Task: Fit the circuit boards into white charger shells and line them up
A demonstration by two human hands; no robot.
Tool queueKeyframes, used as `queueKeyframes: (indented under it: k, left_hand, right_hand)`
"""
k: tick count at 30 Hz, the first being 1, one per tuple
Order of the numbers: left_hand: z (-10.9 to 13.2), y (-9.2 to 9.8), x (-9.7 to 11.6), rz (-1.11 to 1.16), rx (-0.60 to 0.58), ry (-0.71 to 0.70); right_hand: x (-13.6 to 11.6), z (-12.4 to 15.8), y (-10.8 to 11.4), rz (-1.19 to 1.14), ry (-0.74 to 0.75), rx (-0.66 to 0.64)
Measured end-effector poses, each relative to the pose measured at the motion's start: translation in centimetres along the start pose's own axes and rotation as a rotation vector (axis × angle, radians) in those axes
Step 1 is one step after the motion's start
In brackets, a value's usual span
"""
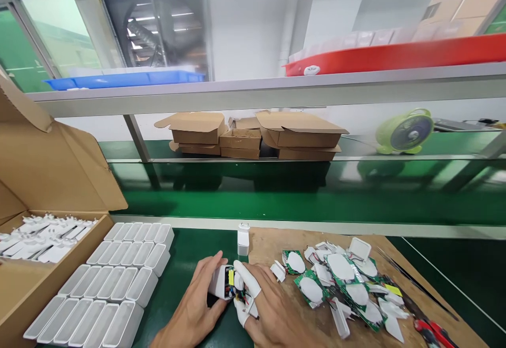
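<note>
The shell [219,283] in the left hand [195,308] is white, its open end showing yellow with red and blue specks. White cots cover fingertips [247,280] of the right hand [276,313]. At twelve o'clock from the hands is a white plug [243,240]. At three o'clock, green circuit boards [340,279] with white oval pads lie on a brown board [269,248], with red tool handles [430,332] at four. At nine o'clock, white casings [118,279] sit in rows on the dark green table [190,263]. A brown carton [51,168] is at ten. Higher up are a blue tray [126,79] at eleven, a red tray [395,55] at one and a pale green fan [405,132] at two.
</note>
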State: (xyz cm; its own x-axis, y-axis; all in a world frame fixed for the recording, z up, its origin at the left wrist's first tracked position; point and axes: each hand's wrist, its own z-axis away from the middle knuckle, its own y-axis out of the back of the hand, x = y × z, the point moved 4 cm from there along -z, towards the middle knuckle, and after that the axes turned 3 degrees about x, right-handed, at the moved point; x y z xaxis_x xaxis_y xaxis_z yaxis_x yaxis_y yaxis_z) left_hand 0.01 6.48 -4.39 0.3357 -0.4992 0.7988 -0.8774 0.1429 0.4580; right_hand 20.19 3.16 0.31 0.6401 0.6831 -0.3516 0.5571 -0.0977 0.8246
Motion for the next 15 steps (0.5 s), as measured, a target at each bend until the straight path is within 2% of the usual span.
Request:
queueKeyframes:
  k: [8, 15]
  left_hand:
    - [-0.10, -0.04, 0.08, -0.010, -0.003, 0.009]
    - [-0.11, 0.01, 0.23, -0.007, -0.003, 0.018]
  right_hand:
    - [-0.22, -0.01, -0.18, 0.061, -0.008, 0.050]
    - [-0.79, -0.30, 0.36, 0.067, 0.001, 0.034]
